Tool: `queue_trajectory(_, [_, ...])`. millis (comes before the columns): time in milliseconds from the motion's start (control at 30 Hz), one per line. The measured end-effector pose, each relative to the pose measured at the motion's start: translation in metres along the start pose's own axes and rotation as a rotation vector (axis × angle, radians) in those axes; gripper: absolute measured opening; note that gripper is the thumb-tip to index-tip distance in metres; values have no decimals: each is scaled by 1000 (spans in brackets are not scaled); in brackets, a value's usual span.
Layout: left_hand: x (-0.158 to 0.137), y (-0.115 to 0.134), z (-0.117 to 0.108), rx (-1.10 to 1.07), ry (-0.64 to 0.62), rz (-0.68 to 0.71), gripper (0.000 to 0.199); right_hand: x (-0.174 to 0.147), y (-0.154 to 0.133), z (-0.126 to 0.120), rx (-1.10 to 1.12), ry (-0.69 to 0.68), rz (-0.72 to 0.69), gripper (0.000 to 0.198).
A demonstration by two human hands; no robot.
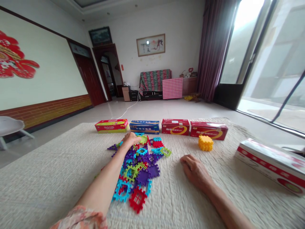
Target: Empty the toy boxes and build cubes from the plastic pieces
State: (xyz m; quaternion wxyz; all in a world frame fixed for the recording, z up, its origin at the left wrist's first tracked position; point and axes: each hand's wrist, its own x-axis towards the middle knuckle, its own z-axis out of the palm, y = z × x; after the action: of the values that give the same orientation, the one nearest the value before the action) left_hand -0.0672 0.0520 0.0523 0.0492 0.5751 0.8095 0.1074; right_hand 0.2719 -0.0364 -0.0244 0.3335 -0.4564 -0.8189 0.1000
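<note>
My left hand (130, 139) reaches to the far side of a loose pile of plastic interlocking tiles. Its fingers are closed at the edge of a yellow-green tile (143, 139), with the fingertips partly hidden. The pile mixes purple tiles (143, 177), blue tiles (122, 190), green and red ones; a red window-shaped tile (137, 199) lies nearest me. My right hand (194, 170) rests on the mat right of the pile, fingers curled in and nothing visible in them. Just beyond it stands a neat stack of yellow-orange tiles (205, 143).
Along the mat's far side stand a red-and-yellow box (111, 126), a blue box (144, 127) and two red boxes (175, 127). A white-and-red box (271, 165) lies at the right. The quilted mat (59, 165) covers the surface; a white chair (13, 125) is far left.
</note>
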Motion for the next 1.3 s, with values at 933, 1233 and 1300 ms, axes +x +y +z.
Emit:
queue_trajectory(933, [-63,69,22,-33,118,266,29,-3,2,1,70,54,-158,42])
queue_trajectory(1233, [-24,-44,10,89,120,-12,34,-2,7,14,-31,-55,-240,43])
queue_trajectory(1300, [-14,-65,12,77,120,-79,35,-1,8,15,-36,-48,-232,41])
